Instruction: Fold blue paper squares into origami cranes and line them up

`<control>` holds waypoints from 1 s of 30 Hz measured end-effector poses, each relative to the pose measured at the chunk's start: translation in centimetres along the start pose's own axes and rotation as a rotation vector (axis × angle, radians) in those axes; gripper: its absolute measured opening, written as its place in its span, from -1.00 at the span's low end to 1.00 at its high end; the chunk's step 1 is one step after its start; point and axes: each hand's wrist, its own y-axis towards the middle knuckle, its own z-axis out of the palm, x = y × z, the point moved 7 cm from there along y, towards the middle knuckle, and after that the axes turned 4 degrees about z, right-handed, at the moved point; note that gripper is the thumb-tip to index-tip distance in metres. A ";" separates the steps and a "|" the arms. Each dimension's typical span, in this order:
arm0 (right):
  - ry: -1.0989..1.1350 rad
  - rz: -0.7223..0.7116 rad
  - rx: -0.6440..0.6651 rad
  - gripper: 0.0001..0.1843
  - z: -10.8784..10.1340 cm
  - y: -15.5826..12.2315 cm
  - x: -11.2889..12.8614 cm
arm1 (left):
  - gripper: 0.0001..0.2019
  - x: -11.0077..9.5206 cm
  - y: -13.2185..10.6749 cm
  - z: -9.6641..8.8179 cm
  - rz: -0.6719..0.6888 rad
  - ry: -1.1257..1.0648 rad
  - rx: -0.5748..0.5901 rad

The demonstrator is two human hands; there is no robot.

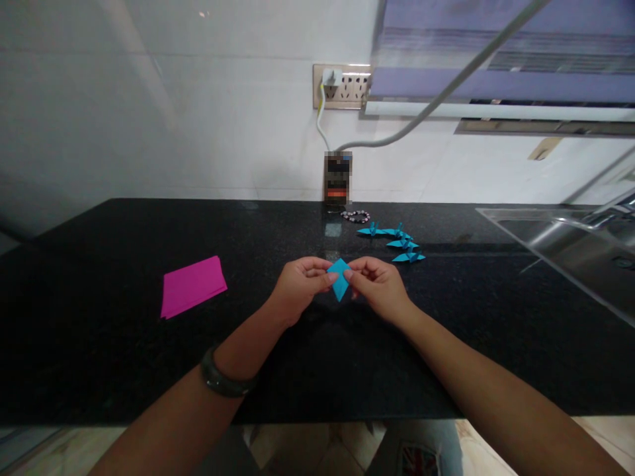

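In the head view, the only one which we have, we see the blue paper [340,287] directly between the left hand [297,285] and the right hand [380,283]. It is folded to a small diamond, and it is held just over the bench [342,370], or maybe touching it; this we cannot tell. Neither hand is nearer – each one has its own side corner.

The grip of the left hand is closed, with the thumb upon the left corner and the fingers behind. The grip of the right hand is a similar pinch at the right corner, its thumb lying over the edge.

The long axis of the diamond runs away from the body, towards the wall [223,132], and so it crosses the line between the two grips. The free lower point is directed to the person; the upper point is directed to the wall.
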 end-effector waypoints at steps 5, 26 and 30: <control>0.050 -0.004 -0.016 -0.80 -0.1 0.0 0.0 | -0.72 -0.1 -0.1 0.3 0.002 0.005 -0.004; 0.184 0.055 0.030 -0.75 0.4 -0.1 0.0 | -0.73 -0.5 -0.3 0.6 0.031 0.037 0.005; 0.200 0.047 0.025 -0.78 0.3 -0.1 0.0 | -0.73 -0.9 -0.4 0.7 0.060 0.032 0.010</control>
